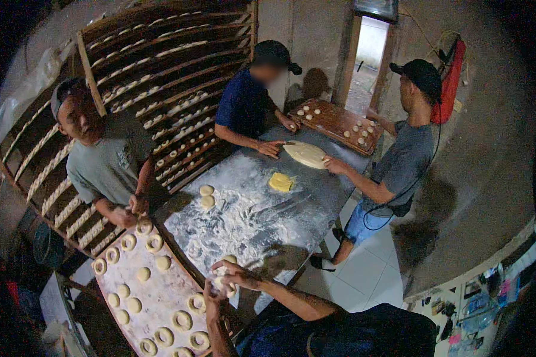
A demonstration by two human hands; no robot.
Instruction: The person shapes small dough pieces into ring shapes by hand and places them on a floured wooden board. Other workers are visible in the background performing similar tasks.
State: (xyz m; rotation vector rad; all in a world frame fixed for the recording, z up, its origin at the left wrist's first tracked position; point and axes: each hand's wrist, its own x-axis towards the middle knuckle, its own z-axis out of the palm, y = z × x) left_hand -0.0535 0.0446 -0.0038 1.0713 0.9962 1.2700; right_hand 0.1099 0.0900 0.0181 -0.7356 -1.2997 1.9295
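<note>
At the lower middle of the head view, my left hand [213, 293] and my right hand [238, 273] come together, closed on a pale piece of dough [221, 284] that their fingers partly cover. Another dough round [230, 260] is just behind them on the floured dark table [202, 226]. Left of my hands lies a pale floured board [149, 294] with several dough rings [182, 319] and rounds [133, 304] on it.
Three co-workers [107, 166], [238, 107], [411, 154] surround the table. Two handle a long dough sheet [304, 156] near a yellow slab [280, 182]. A wooden tray [333, 113] stands behind, racks [173, 71] at left, a doorway [366, 71] at back.
</note>
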